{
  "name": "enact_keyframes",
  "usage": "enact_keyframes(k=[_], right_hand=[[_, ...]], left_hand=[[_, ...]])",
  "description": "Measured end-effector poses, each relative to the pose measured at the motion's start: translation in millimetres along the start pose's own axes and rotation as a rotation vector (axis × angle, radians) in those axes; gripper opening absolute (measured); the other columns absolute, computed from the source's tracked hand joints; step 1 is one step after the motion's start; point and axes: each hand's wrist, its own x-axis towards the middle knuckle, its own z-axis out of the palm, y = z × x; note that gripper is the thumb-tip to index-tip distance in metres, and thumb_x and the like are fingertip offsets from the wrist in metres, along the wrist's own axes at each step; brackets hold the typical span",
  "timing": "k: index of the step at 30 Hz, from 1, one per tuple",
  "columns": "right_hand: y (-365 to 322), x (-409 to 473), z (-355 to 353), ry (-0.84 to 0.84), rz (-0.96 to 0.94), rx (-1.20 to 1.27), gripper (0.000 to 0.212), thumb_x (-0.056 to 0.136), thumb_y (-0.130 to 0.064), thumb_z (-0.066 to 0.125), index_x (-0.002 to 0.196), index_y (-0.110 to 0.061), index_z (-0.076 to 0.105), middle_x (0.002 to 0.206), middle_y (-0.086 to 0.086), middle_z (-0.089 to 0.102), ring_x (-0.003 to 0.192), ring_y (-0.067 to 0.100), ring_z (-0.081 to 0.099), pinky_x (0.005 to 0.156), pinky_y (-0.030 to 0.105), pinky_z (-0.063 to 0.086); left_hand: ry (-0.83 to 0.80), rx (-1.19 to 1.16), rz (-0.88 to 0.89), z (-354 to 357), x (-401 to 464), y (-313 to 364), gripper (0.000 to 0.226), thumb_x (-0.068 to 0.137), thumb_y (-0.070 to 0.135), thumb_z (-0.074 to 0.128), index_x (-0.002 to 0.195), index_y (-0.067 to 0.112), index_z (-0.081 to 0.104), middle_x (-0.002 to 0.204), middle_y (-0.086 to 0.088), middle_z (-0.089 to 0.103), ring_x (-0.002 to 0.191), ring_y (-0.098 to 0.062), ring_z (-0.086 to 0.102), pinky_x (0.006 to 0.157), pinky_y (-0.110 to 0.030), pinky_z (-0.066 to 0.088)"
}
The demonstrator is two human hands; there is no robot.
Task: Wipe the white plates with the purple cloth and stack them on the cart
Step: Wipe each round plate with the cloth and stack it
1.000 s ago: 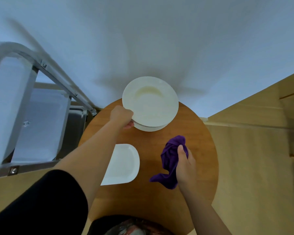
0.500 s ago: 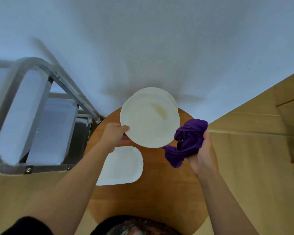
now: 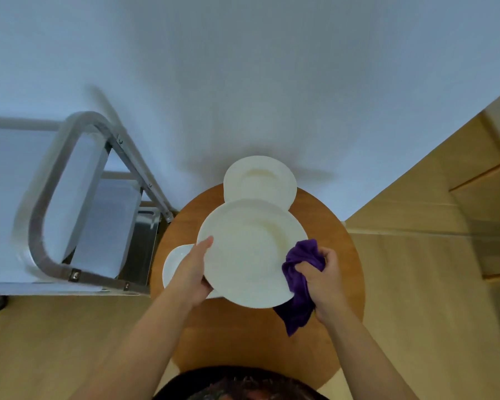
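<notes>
Plate (image 3: 248, 252) gripped at its left rim by left hand (image 3: 192, 272) (right hand (image 3: 322, 280) bunches purple cloth (image 3: 299, 287) at its right edge).

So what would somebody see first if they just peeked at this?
Probably the big round white plate in the middle, held up over the round wooden table by the left hand. Next, the bright purple cloth bunched in the right hand at the plate's right edge. A metal cart stands on the left.
</notes>
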Motion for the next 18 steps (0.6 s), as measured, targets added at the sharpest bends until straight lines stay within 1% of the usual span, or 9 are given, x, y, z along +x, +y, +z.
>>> enact_keyframes(k=[3, 6, 8, 10, 11, 12, 14, 16, 18], right_hand=[[-2, -21, 4, 0.049, -0.024, 0.027, 0.029, 0.090, -0.008, 0.054, 0.104, -0.031, 0.043, 0.101, 0.002, 0.059, 0.081, 0.017, 0.061, 0.056, 0.024, 0.047], [-19, -45, -5, 0.183, -0.209, 0.130, 0.036, 0.089, -0.005, 0.043, 0.109, -0.035, 0.046, 0.092, -0.005, 0.061, 0.064, 0.000, 0.060, 0.047, 0.016, 0.045], [-32, -60, -14, 0.197, -0.345, 0.210, 0.043, 0.081, -0.008, 0.042, 0.102, -0.044, 0.050, 0.082, -0.016, 0.065, 0.057, 0.001, 0.060, 0.042, 0.021, 0.045], [-40, -73, -14, 0.079, -0.380, 0.200, 0.050, 0.071, -0.017, 0.045, 0.108, -0.051, 0.050, 0.090, -0.018, 0.067, 0.074, 0.012, 0.065, 0.054, 0.030, 0.051], [-39, -76, -10, -0.016, -0.368, 0.180, 0.059, 0.070, -0.022, 0.047, 0.121, -0.049, 0.046, 0.108, -0.012, 0.065, 0.092, 0.018, 0.065, 0.071, 0.037, 0.055], [-37, -77, -4, -0.090, -0.349, 0.066, 0.069, 0.072, -0.028, 0.051, 0.137, -0.044, 0.035, 0.130, -0.003, 0.056, 0.113, 0.025, 0.057, 0.093, 0.045, 0.049], [-23, -76, 12, -0.176, -0.351, -0.465, 0.087, 0.082, -0.053, 0.050, 0.151, -0.032, 0.000, 0.159, 0.004, 0.008, 0.144, 0.028, 0.014, 0.117, 0.051, 0.010], [0, -65, 23, -0.066, -0.353, -1.065, 0.092, 0.086, -0.071, 0.030, 0.147, -0.025, -0.021, 0.151, 0.003, -0.029, 0.142, 0.027, -0.023, 0.110, 0.045, -0.017], [8, -59, 30, 0.099, -0.323, -1.224, 0.091, 0.087, -0.071, 0.019, 0.146, -0.016, -0.023, 0.153, 0.011, -0.029, 0.140, 0.028, -0.028, 0.109, 0.044, -0.020]], left_hand=[[-0.015, -0.060, 0.017, 3, -11, -6, 0.031, 0.092, 0.057, 0.044, 0.102, 0.032, 0.059, 0.105, -0.006, 0.067, 0.099, -0.031, 0.061, 0.073, -0.047, 0.056], [0.012, -0.161, 0.059, 5, -24, -14, 0.036, 0.089, 0.062, 0.041, 0.102, 0.035, 0.059, 0.107, -0.006, 0.068, 0.098, -0.031, 0.062, 0.071, -0.044, 0.057], [0.026, -0.244, 0.090, 5, -32, -15, 0.039, 0.087, 0.063, 0.044, 0.108, 0.034, 0.059, 0.110, -0.007, 0.067, 0.099, -0.031, 0.062, 0.072, -0.047, 0.057], [0.025, -0.279, 0.095, 9, -39, -15, 0.049, 0.085, 0.065, 0.046, 0.119, 0.031, 0.058, 0.113, -0.007, 0.067, 0.101, -0.033, 0.062, 0.078, -0.053, 0.055], [0.026, -0.295, 0.097, 11, -42, -14, 0.053, 0.085, 0.065, 0.046, 0.122, 0.030, 0.057, 0.115, -0.008, 0.067, 0.102, -0.034, 0.062, 0.080, -0.056, 0.054], [0.024, -0.314, 0.097, 13, -46, -15, 0.054, 0.085, 0.065, 0.046, 0.124, 0.029, 0.056, 0.115, -0.008, 0.067, 0.102, -0.034, 0.062, 0.081, -0.055, 0.054], [-0.004, -0.344, 0.103, 18, -53, -17, 0.052, 0.085, 0.064, 0.045, 0.124, 0.031, 0.053, 0.115, -0.009, 0.066, 0.102, -0.033, 0.063, 0.076, -0.049, 0.057], [-0.031, -0.316, 0.134, 22, -61, -20, 0.050, 0.084, 0.064, 0.044, 0.122, 0.033, 0.053, 0.112, -0.007, 0.068, 0.100, -0.031, 0.065, 0.070, -0.043, 0.059], [-0.027, -0.234, 0.179, 26, -66, -25, 0.048, 0.083, 0.064, 0.043, 0.118, 0.034, 0.055, 0.109, -0.005, 0.069, 0.099, -0.028, 0.065, 0.073, -0.042, 0.059]])
